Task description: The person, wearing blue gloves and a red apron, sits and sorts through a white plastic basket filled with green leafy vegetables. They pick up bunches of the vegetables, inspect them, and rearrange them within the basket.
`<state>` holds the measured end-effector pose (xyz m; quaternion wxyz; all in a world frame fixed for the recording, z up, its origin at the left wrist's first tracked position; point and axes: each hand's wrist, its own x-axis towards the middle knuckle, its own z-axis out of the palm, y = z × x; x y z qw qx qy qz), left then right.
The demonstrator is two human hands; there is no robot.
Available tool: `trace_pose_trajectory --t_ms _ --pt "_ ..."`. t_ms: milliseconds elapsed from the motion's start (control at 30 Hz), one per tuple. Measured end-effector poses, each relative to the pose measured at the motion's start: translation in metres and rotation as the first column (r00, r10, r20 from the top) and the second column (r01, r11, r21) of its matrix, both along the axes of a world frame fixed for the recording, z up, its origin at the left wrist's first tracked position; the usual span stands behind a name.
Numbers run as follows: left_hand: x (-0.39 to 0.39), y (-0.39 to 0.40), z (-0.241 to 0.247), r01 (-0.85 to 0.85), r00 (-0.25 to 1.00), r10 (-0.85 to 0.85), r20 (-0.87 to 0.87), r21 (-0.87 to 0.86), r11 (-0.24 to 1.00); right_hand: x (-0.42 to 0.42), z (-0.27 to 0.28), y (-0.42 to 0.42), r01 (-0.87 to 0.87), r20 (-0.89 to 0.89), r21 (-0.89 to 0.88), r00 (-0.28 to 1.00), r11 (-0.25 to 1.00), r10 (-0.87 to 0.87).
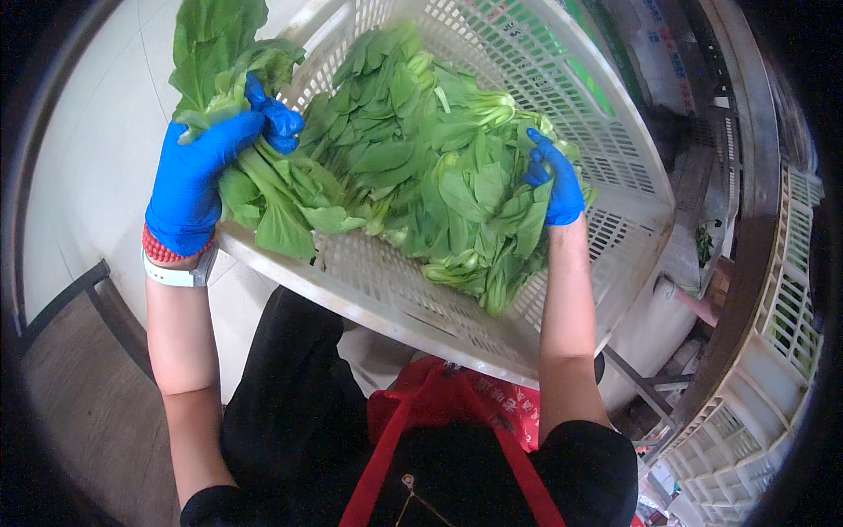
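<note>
Gripped in my left hand (211, 151), which wears a blue glove, are leafy greens (214, 66) that stick up above the fist; more leaves hang just below it, over the near left rim of the basket. My right hand (553, 178), also gloved in blue, lies at the right side of a pile of green bok choy (421, 158), its fingers partly curled among the leaves. Whether it grips any of them is not clear. The pile lies inside a large white slatted plastic basket (369, 316), tilted in view before me.
Another white plastic basket (744, 421) stands at the far right, beside a brown curved edge. A dark wooden surface (99, 382) with a metal frame is at lower left. Pale floor tiles (85, 151) show on the left. Part of another person's arm (698, 308) shows at right.
</note>
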<state>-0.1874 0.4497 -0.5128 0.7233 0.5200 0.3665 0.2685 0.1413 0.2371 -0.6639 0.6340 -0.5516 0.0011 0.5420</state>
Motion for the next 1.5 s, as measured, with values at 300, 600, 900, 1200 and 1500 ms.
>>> trace_pose_trajectory --t_ms 300,600,900,1200,1500 --pt "0.006 0.004 0.002 0.058 0.998 -0.059 0.012 0.034 0.998 0.046 -0.082 0.076 -0.006 0.633 -0.661 0.532 0.751 0.562" --pt "0.000 0.006 -0.004 0.126 0.991 -0.124 -0.057 0.029 0.992 0.037 -0.095 0.072 0.078 0.611 -0.449 0.754 0.890 0.242" --pt "0.001 0.002 -0.002 0.129 0.990 -0.129 -0.059 -0.012 0.992 0.012 0.024 0.000 0.014 0.338 0.161 0.939 0.987 -0.069" --pt "0.008 -0.006 0.008 0.124 0.990 -0.123 -0.062 0.008 0.992 -0.006 0.025 -0.013 0.199 0.027 0.325 0.975 0.925 -0.219" --pt "0.011 -0.013 0.009 0.131 0.982 -0.132 -0.132 -0.017 0.991 -0.031 0.031 0.006 0.366 -0.172 0.278 0.929 0.888 -0.329"
